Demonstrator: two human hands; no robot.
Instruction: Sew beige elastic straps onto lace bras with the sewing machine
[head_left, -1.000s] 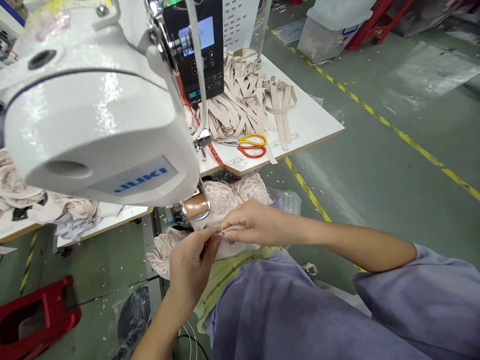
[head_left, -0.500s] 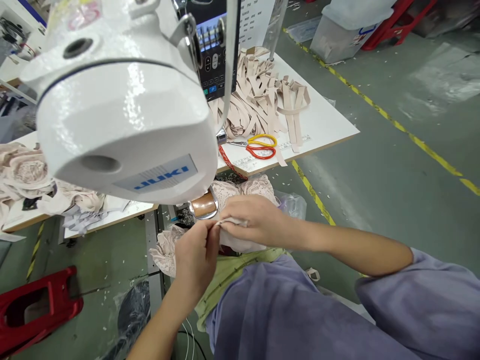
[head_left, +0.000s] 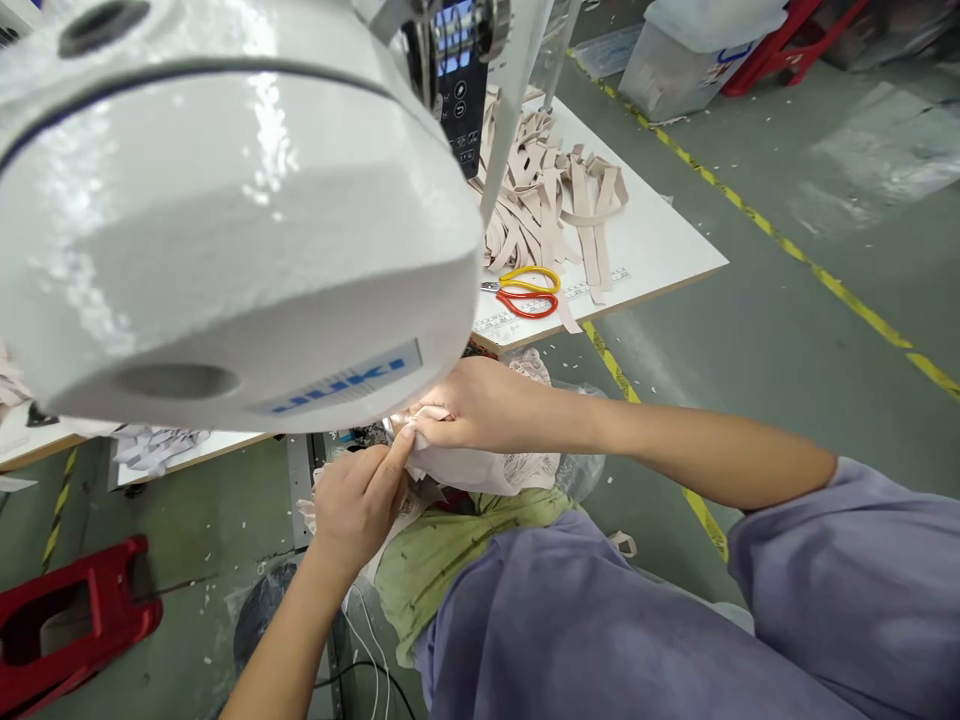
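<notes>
"One purple shirt (head_left: 555,620) is nearest, with green cloth (head_left: 435,555) against it. What comes just beyond?"

"The left hand (head_left: 356,505), fingers mostly curled, index stretched out with its tip on a beige lace bra (head_left: 529,470). Its thumb is largely hidden, so I can't tell whether it pinches."

"And the right hand (head_left: 484,405)?"

"Closed, its thumb pressing a pale fold of the bra against the fingers. Both hands nearly meet at that fold."

"So where does the bra sit?"

"Past the green cloth, partly covered by the right hand, with the JUKI sewing machine (head_left: 247,250) just above it in view."

"Farther off?"

"On a white table (head_left: 664,245), scissors (head_left: 529,292) with yellow and red handles lie just beside beige fabric strips (head_left: 536,205). Well beyond, a clear lidded bin (head_left: 667,75) stands on the floor."
</notes>
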